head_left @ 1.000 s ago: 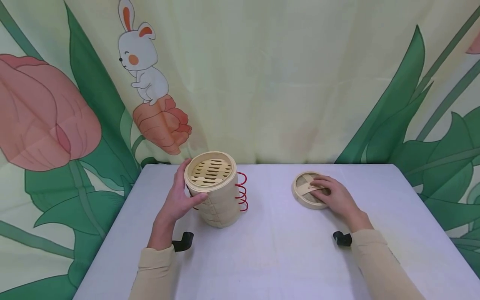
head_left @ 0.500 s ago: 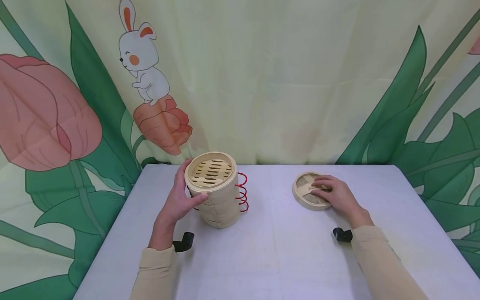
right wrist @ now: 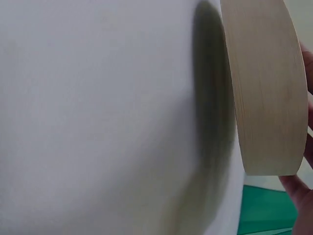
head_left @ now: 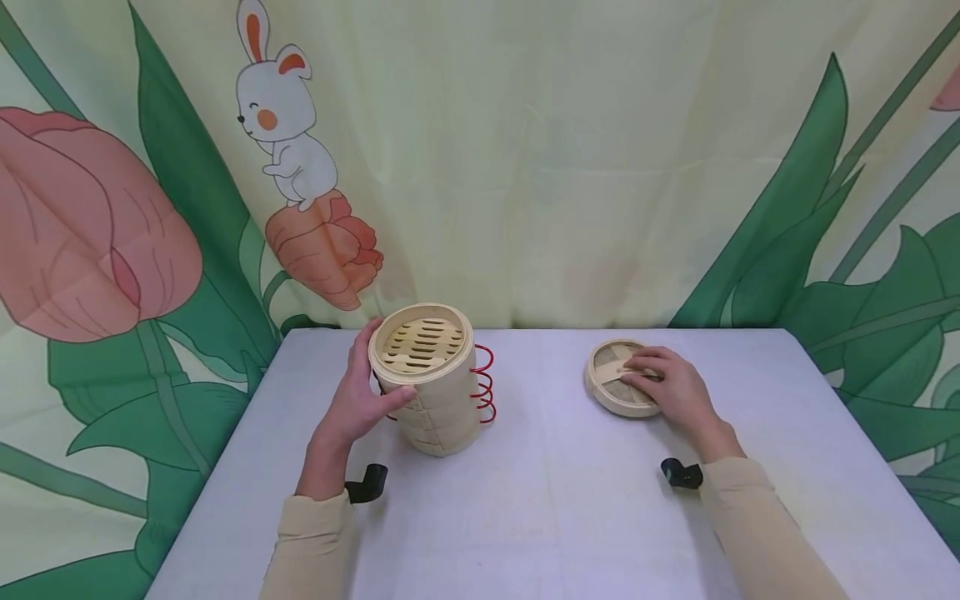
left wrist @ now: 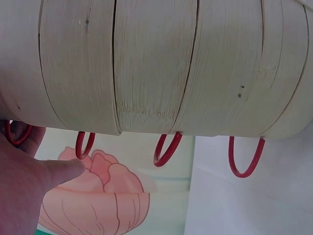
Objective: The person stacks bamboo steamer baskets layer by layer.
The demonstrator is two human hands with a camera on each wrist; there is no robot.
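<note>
A tall stack of bamboo steamer baskets stands on the table left of centre, its slotted top tier uncovered. Red loop handles run down its sides. My left hand holds the stack near its top, thumb across the front and fingers round the far left side. To the right, my right hand pinches the strap handle on the round bamboo steamer lid. In the right wrist view the side of the lid shows above a dark shadow, with fingertips at its far edge.
A white cloth covers the table. Behind it hangs a curtain printed with a rabbit, tulips and leaves. Black camera mounts stick out from both wrists.
The lid in my right hand has risen very slightly and tilted a little. My left hand and the steamer stack stay where they were.
</note>
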